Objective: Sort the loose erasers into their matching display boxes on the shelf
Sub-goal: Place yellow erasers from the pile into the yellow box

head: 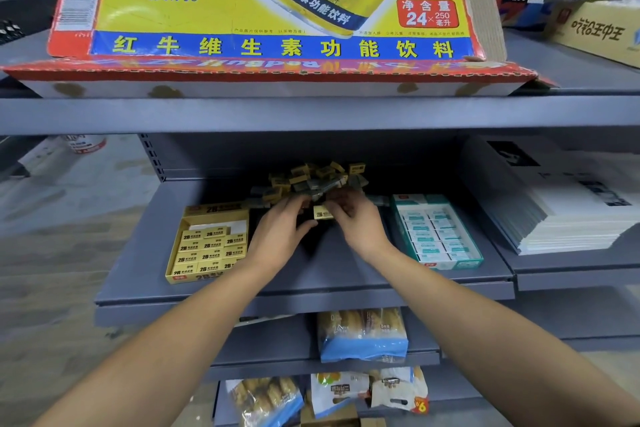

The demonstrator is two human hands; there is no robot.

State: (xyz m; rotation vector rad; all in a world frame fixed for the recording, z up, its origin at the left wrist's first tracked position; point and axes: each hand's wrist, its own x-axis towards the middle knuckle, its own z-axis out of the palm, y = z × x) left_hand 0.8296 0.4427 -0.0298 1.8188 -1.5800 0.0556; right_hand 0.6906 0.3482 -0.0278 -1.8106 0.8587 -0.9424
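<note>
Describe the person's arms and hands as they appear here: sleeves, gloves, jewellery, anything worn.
Both forearms are bare from the bottom edge of the frame up to the wrists; no sleeve shows. The left hand and right hand wear no gloves. No watch, bracelet or ring is visible on either wrist or on the fingers in view.

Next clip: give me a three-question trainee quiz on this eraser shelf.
1. True or false: the yellow box sits left of the hands.
2. Which eraser is in the right hand's grip? A) yellow B) teal
3. Fill in: the loose pile lies ___ the hands.

Key: 1 true; 2 A, a yellow eraser; 3 behind. The teal box is to the right, and the left hand reaches into the pile.
</note>
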